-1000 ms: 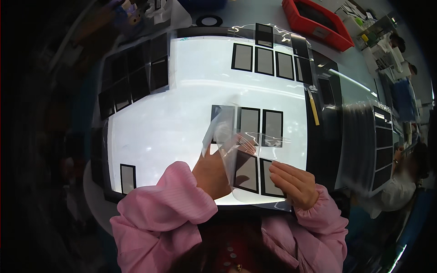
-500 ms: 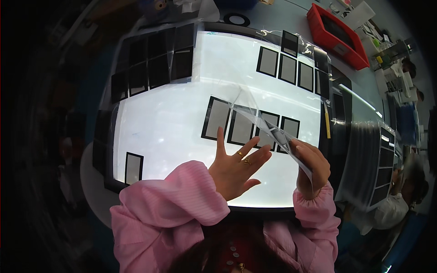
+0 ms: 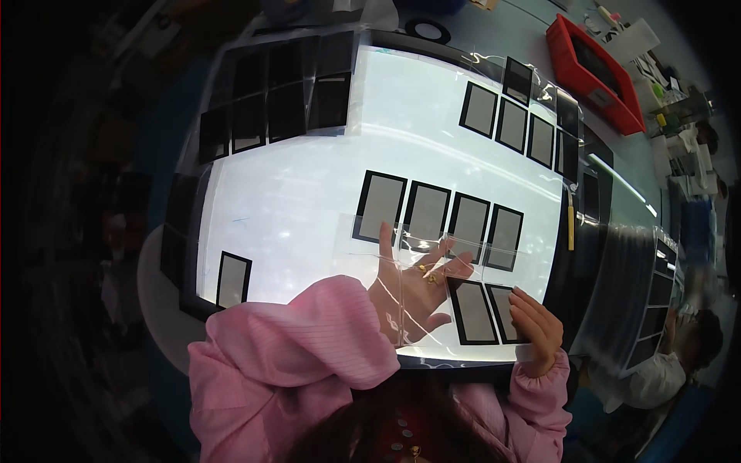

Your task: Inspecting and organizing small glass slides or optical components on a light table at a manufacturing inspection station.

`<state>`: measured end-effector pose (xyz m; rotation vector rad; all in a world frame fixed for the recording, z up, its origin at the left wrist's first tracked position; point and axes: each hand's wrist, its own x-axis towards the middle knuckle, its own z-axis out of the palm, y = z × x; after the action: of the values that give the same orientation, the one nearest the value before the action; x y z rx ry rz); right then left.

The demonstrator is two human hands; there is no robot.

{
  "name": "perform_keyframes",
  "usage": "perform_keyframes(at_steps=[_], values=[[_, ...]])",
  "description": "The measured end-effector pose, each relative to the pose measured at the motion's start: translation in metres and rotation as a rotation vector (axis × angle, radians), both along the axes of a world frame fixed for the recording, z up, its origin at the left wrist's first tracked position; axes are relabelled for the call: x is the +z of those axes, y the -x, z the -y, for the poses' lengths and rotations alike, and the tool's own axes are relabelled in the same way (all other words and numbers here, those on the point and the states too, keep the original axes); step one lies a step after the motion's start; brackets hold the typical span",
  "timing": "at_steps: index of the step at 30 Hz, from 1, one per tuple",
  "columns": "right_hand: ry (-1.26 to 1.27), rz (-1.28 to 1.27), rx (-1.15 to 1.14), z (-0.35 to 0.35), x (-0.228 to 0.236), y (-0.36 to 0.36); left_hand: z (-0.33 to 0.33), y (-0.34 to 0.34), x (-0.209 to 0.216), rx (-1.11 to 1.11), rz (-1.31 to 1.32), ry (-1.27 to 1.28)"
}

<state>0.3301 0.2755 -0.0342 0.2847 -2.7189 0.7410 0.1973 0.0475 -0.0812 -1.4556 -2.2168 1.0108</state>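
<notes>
My left hand (image 3: 413,293) lies with fingers spread on the bright light panel (image 3: 285,204), beneath a clear plastic sheet (image 3: 386,309). Its index fingertip reaches the leftmost of a row of black-framed grey panels (image 3: 382,206). At the sheet's right side, my right hand (image 3: 538,328) has its fingers together over the edge, the thumb hidden. Two more black-framed grey panels (image 3: 472,311) show at the sheet's right part, next to the right fingers.
Dark-panelled clear sheets (image 3: 285,100) lie at the back left. More framed panels (image 3: 512,123) sit at the back right, near a yellow stick (image 3: 571,220). One framed panel (image 3: 234,279) is at the front left. Beyond are a red bin (image 3: 563,58) and a seated person (image 3: 656,378).
My right hand has brought the folded clear sheet down toward me, and it now spreads flat over my left hand. The left hand stays spread in nearly the same place.
</notes>
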Motion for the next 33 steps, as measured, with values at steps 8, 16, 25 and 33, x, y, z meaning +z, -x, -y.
perform_keyframes(at_steps=[8, 16, 25, 33], values=[[0.001, -0.062, 0.029, 0.003, 0.0, 0.009, 0.003, 0.005, 0.019, 0.113, 0.899, -0.365], [0.099, -0.203, -0.036, -0.011, -0.012, 0.056, 0.009, 0.019, 0.015, 0.107, 0.95, -0.675], [0.238, -0.07, -0.41, -0.051, -0.046, 0.109, 0.008, 0.049, 0.003, 0.195, 0.652, -0.847], [0.683, 0.1, -0.418, -0.048, -0.032, 0.11, 0.006, 0.043, 0.003, 0.082, 0.772, -0.787]])
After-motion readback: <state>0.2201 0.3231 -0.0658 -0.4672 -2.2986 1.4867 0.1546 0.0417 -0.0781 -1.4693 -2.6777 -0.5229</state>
